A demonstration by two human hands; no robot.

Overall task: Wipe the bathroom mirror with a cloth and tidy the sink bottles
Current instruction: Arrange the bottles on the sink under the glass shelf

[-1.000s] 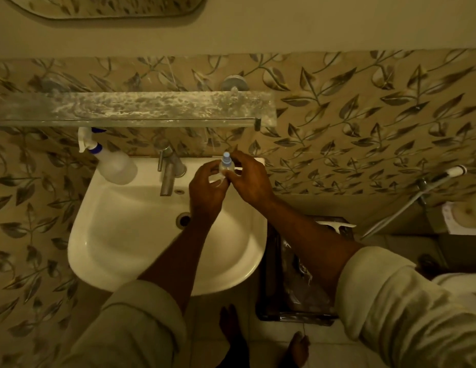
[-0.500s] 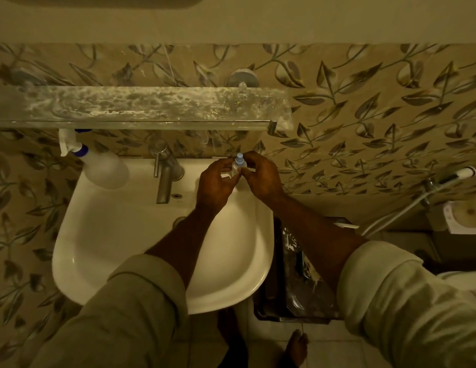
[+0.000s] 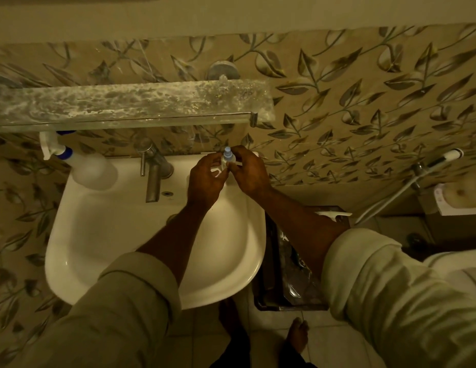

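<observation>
A small clear bottle with a light blue cap (image 3: 227, 156) stands upright at the back right rim of the white sink (image 3: 104, 251). My left hand (image 3: 205, 179) and my right hand (image 3: 248, 171) both close their fingers around it from either side. A white spray bottle with a blue collar (image 3: 90, 168) lies on the sink's back left corner, nozzle pointing left. The mirror is almost out of frame at the top left; no cloth shows.
A steel tap (image 3: 154, 176) stands at the sink's back middle. A stained glass shelf (image 3: 125, 104) juts from the leaf-patterned wall above the sink. A dark bin (image 3: 284, 274) stands on the floor to the right. A hand-shower hose (image 3: 430, 168) hangs farther right.
The view has tilted down, so the mirror slid out at the top. Both hands stayed on the small bottle at the sink's back right rim.
</observation>
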